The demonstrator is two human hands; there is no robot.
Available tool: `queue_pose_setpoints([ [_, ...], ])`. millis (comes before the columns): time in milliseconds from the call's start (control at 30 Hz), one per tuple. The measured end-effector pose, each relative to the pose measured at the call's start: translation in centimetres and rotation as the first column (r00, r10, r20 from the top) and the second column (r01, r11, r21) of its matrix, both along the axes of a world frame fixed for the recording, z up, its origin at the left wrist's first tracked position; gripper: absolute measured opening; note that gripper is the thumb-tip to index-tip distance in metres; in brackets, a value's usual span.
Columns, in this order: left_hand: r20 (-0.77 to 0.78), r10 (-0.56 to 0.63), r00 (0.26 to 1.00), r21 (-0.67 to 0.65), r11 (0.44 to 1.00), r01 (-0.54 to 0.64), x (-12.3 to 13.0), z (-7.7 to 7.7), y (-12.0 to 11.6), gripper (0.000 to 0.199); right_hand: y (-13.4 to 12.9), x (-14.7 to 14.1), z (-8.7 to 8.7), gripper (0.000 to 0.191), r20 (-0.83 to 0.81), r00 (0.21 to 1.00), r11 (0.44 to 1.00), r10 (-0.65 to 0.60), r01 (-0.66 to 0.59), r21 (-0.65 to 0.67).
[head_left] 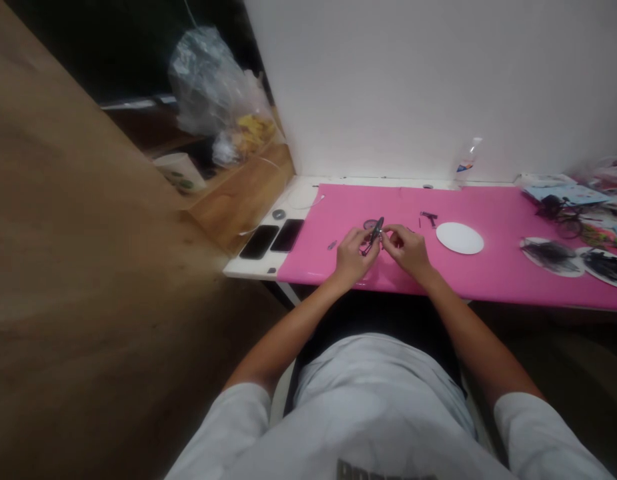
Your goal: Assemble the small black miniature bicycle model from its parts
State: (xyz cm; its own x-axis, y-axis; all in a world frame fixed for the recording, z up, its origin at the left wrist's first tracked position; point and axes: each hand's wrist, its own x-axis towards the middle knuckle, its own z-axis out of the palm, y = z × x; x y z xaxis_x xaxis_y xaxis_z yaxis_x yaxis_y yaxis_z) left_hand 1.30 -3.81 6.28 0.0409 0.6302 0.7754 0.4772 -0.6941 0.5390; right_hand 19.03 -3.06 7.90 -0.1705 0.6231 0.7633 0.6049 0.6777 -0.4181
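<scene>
Over the pink mat, my left hand (354, 257) is closed on a small dark model bicycle part (377, 230), a thin wheel seen nearly edge-on with dark frame pieces below it. My right hand (405, 250) pinches with thumb and forefinger at the right side of this part, near the wheel's middle. The tiny piece between those fingertips is too small to name. Just behind the left hand, another grey wheel (370, 224) lies on the mat, partly hidden. A small dark frame-like piece (429, 217) lies beyond the right hand, and a small grey piece (332, 245) left of the left hand.
Two dark phones (259, 242) lie on the white table's left end. A white plate (459, 239) sits right of my hands. Farther right are plates of black parts (552, 256), an assembled-looking small black bicycle (568, 223) and plastic packets. A clear bottle (468, 160) stands by the wall.
</scene>
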Motion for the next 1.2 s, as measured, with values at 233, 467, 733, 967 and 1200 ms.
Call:
queue_pose_setpoints([
  [233, 0.105, -0.047, 0.993, -0.193, 0.979, 0.067, 0.2, 0.9, -0.6, 0.014, -0.1, 0.4, 0.5, 0.023, 0.178, 0.983, 0.993, -0.053, 0.033, 0.111],
  [467, 0.213, -0.161, 0.964, -0.258, 0.942, 0.214, -0.1, 1.1, -0.3, 0.023, 0.0, 0.7, 0.5, 0.021, 0.215, 0.975, 0.995, -0.049, 0.029, 0.096],
  [733, 0.234, -0.187, 0.954, -0.284, 0.925, 0.251, -0.5, 1.0, -0.2, 0.025, -0.3, 0.3, 0.5, 0.022, 0.215, 0.976, 0.996, -0.046, 0.03, 0.079],
  [967, 0.218, -0.173, 0.96, -0.267, 0.936, 0.229, -0.7, 1.4, -0.5, 0.024, -0.3, 0.3, 0.4, 0.023, 0.2, 0.979, 0.993, -0.048, 0.025, 0.119],
  [1200, 0.193, -0.173, 0.966, -0.245, 0.945, 0.218, -0.7, 2.0, -1.0, 0.025, -0.5, -0.1, 0.3, 0.021, 0.158, 0.984, 0.991, -0.077, 0.058, 0.124],
])
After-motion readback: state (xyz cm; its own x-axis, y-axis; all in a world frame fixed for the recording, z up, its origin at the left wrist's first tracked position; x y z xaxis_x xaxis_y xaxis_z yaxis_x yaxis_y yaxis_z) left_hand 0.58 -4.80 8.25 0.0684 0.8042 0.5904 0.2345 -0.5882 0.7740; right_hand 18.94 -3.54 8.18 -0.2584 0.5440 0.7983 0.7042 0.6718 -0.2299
